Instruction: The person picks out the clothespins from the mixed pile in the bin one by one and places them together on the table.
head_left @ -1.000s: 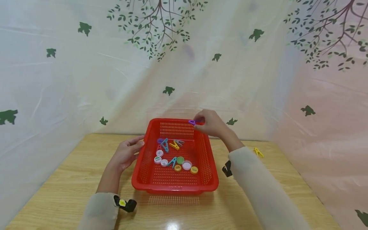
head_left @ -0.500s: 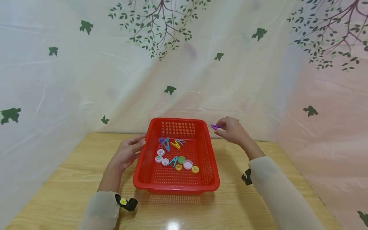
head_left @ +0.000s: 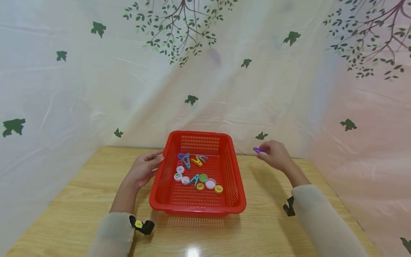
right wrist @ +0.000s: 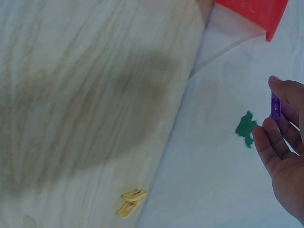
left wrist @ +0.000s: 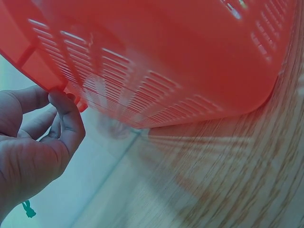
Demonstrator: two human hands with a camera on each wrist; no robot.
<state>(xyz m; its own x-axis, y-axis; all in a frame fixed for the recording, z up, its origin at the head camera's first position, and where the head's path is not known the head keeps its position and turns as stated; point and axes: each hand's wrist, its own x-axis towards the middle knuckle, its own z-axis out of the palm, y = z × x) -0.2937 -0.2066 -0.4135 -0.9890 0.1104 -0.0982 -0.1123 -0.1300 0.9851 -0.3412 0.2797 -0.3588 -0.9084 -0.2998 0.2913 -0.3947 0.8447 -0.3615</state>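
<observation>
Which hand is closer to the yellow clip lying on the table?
The right hand. It hovers above the yellow clip, holding a purple clip. The left hand is across the red basket, gripping its rim.

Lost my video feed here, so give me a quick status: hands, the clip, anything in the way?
Right hand pinches purple clip, held above table right of red basket. Left hand grips basket's left rim. Yellow clip lies on table near right hand.
</observation>
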